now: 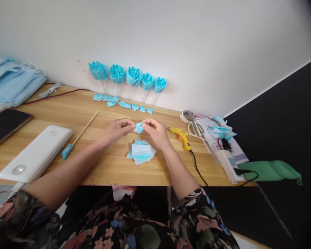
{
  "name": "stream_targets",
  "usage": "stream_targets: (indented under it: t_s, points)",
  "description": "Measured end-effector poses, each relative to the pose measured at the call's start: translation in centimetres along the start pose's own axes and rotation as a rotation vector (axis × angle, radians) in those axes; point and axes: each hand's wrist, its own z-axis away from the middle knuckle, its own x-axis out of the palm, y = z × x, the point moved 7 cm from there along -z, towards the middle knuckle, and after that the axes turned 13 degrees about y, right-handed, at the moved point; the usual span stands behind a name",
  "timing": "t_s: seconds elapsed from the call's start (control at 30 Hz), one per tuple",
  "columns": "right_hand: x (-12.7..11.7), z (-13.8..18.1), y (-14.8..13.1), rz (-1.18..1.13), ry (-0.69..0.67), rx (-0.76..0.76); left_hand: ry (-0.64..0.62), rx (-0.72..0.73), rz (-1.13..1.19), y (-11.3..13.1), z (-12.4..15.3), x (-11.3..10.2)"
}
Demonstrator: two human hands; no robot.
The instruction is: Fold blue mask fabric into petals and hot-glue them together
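Between my two hands is a small blue-and-white fabric piece (pixel 139 128), partly folded. My left hand (pixel 120 128) pinches its left edge, and the fingers of my right hand (pixel 155 130) are closed on its right side. Just below lies a loose stack of blue and white fabric squares (pixel 141 152). Beyond my hands, a row of small folded blue pieces (pixel 135 107) rests on the table. Left of my left forearm lies a wooden stick (pixel 85 128) with a blue fabric bud (pixel 67 151) on its end.
Several blue fabric roses (pixel 133 76) on sticks lean against the wall. To the right are a yellow glue gun (pixel 180 136), scissors (pixel 193 121) and a power strip (pixel 229 166). On the left sit a white power bank (pixel 37 154), a phone (pixel 7 126) and face masks (pixel 12 83).
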Motion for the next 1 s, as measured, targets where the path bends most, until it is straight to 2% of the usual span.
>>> stream_targets:
  t_s: [0.13,0.23,0.4,0.57,0.67,0.8,0.9,1.0]
  points:
    - [-0.3,-0.1,0.7,-0.170,0.095,0.122,0.026,-0.021,0.106,-0.3,-0.1,-0.3]
    - [-0.1,-0.2,1.2,-0.357,0.114,0.237,-0.034,-0.033,0.122,-0.3,-0.1,0.1]
    - [1.3,0.3,1.3,-0.630,0.016,0.416,-0.183,0.042,0.013,-0.2,0.1,1.3]
    - [3.1,1.4,1.1,-0.690,-0.187,0.474,-0.200,0.076,-0.097,-0.5,0.1,1.7]
    - [3.7,2.0,0.9,-0.673,-0.273,0.455,-0.156,0.054,-0.113,-0.4,0.2,1.5]
    - [3.4,1.8,1.0,-0.678,-0.263,0.465,-0.022,0.064,-0.007,0.1,0.0,0.4]
    - [1.8,0.5,1.7,-0.674,-0.138,0.498,0.162,0.074,0.112,0.1,-0.7,-1.6]
    - [-1.6,-1.4,3.2,-0.696,0.147,0.511,0.331,0.085,0.224,0.0,-1.6,-3.8]
